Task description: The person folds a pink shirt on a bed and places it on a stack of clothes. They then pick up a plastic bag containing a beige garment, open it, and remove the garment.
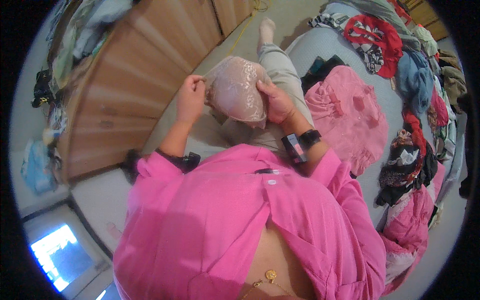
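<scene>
A pale pink bra with white lace [238,90] is stretched between my hands, above my lap. My left hand [192,98] pinches its edge or strap at the left, fingers curled. Around the right side of the lace cup lies my right hand [276,101], its thumb on the front and its other fingers mostly hidden behind. Close to my right forearm, a pink ruffled garment [348,120] is spread on the bed, with a dark green and black cloth [324,71] by its upper edge.
Wooden cabinet doors [150,56] stand at the left. On the light quilted bed [311,48] at the right lie a red garment [392,48], a blue cloth [416,78] and a long heap of mixed clothes [405,161]. A yellow cord [243,32] runs across the floor.
</scene>
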### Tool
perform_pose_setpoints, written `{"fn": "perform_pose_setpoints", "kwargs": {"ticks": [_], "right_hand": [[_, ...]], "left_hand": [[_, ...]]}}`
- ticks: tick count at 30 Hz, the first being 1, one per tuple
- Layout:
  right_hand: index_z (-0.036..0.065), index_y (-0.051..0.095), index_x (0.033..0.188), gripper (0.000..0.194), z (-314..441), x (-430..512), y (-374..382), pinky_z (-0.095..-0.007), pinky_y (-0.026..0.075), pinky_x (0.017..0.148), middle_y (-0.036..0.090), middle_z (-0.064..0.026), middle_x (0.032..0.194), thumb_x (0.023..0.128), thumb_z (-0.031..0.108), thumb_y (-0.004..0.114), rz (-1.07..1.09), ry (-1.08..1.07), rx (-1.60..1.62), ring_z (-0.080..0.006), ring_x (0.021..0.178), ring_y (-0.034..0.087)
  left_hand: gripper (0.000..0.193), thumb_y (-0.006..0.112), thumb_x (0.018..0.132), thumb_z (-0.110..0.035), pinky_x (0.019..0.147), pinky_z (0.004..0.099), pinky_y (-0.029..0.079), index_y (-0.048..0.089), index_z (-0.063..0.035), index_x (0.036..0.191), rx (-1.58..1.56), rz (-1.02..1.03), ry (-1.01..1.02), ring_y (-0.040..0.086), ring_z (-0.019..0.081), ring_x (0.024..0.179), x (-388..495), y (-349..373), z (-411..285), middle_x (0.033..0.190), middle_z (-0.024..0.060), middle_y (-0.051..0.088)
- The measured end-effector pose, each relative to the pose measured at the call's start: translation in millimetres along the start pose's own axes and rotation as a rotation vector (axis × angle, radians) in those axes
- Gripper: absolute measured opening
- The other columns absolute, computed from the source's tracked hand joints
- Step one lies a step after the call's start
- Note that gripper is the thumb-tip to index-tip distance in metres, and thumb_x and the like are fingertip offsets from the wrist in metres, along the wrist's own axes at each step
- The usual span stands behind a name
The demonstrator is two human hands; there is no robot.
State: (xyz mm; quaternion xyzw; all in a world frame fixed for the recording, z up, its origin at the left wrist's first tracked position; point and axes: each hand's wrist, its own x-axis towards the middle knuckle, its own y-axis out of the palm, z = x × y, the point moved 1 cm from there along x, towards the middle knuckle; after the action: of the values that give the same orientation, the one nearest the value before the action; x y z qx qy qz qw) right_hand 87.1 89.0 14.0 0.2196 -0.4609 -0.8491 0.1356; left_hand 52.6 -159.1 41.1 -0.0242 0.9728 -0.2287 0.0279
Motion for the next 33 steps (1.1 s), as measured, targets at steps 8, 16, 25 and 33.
{"fn": "perform_pose_setpoints", "kwargs": {"ticks": [8,16,25,33], "right_hand": [[0.011,0.043,0.142,0.043,-2,3,-1,-0.0488,0.053,0.097,0.06,-0.0097,0.131,0.102,0.018,0.055,0.021,0.016,0.011,-0.0279,0.117,0.061],[0.007,0.048,0.141,0.039,-2,1,10,-0.0442,0.05,0.103,0.061,-0.0107,0.132,0.103,0.015,0.051,0.056,0.003,-0.009,-0.0263,0.119,0.061],[0.004,0.049,0.141,0.039,-9,6,16,-0.0408,0.049,0.103,0.06,-0.0111,0.133,0.103,0.013,0.05,-0.015,-0.041,-0.206,-0.0255,0.12,0.06],[0.002,0.044,0.145,0.046,-9,3,8,-0.0449,0.041,0.111,0.055,-0.0137,0.14,0.105,0.026,0.047,-0.003,-0.001,-0.033,-0.0298,0.127,0.055]], "left_hand": [[0.018,0.052,0.101,-0.017,0.063,0.0228,0.042,0.062,-0.0048,0.11,-0.643,0.057,-0.165,0.05,0.0057,0.07,5,-15,8,0.08,-0.0042,0.055],[0.017,0.054,0.1,-0.016,0.06,0.0199,0.035,0.063,-0.0064,0.11,-0.758,0.078,-0.207,0.043,0.0029,0.069,5,-22,-6,0.077,-0.0081,0.048],[0.016,0.053,0.1,-0.015,0.057,0.0188,0.035,0.062,-0.0068,0.111,-0.743,0.084,-0.148,0.043,0.001,0.066,-1,-29,-13,0.078,-0.008,0.049],[0.04,0.054,0.103,-0.037,0.084,0.0324,0.055,0.059,-0.0032,0.124,-0.591,0.232,-0.465,0.067,0.0193,0.097,-4,-30,-9,0.111,0.0084,0.067]]}}
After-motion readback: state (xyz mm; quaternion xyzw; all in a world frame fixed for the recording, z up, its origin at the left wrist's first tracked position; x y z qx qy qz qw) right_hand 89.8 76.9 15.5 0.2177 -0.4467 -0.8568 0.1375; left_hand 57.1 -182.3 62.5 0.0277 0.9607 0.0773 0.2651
